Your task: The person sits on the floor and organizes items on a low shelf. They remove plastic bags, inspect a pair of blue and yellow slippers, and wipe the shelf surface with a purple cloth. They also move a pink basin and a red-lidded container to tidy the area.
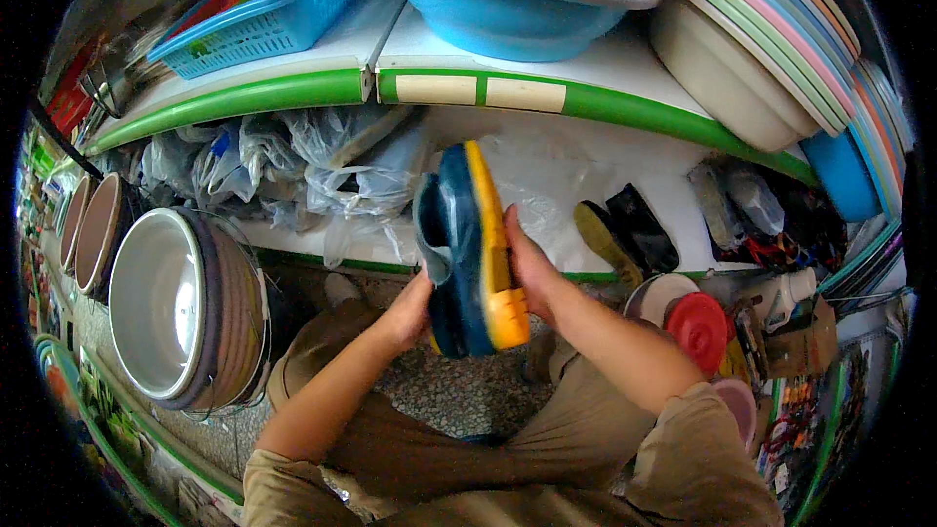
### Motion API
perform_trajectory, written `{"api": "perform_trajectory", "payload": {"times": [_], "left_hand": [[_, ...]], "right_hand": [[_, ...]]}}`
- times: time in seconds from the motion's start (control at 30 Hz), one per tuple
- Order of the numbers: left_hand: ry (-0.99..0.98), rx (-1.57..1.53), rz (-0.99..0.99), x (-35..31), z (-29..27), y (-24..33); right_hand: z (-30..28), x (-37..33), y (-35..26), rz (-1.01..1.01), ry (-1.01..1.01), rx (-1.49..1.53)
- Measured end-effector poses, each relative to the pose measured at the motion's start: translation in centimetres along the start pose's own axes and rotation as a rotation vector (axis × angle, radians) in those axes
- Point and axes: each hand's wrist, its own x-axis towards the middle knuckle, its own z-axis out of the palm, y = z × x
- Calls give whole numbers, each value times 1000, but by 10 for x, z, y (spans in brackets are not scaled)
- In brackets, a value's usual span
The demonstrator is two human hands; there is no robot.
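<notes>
Between my two hands is a dark blue rubber shoe [459, 224] with a thick yellow sole, turned on its side with the sole to the right. A second shoe may be pressed against it; I cannot tell for certain. My left hand [408, 314] is closed on its lower left side, partly hidden behind it. On the yellow sole side, my right hand [528, 263] grips it, the fingers largely out of sight. Beyond, on the lower shelf [547, 161], lie a black shoe [646, 224] and an olive-yellow sole [607, 237].
Grey plastic bags [342, 161] crowd the lower shelf's left. Above, the green-edged shelf [429, 51] carries a blue basket [278, 24] and stacked basins [508, 15]. Nested buckets [156, 303] stand at my left. A red lid [697, 334] and a cardboard box [800, 342] are at my right.
</notes>
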Motion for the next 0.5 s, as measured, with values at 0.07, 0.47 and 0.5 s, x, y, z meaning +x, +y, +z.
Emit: {"api": "perform_trajectory", "payload": {"times": [0.07, 0.47, 0.5], "left_hand": [[47, -69, -57, 1, 7, 1], [119, -347, 20, 7, -1, 16], [144, -228, 27, 14, -10, 5]], "right_hand": [[3, 4, 5, -122, 17, -18], [10, 0, 0, -81, 91, 48], [5, 9, 11, -139, 113, -2]]}}
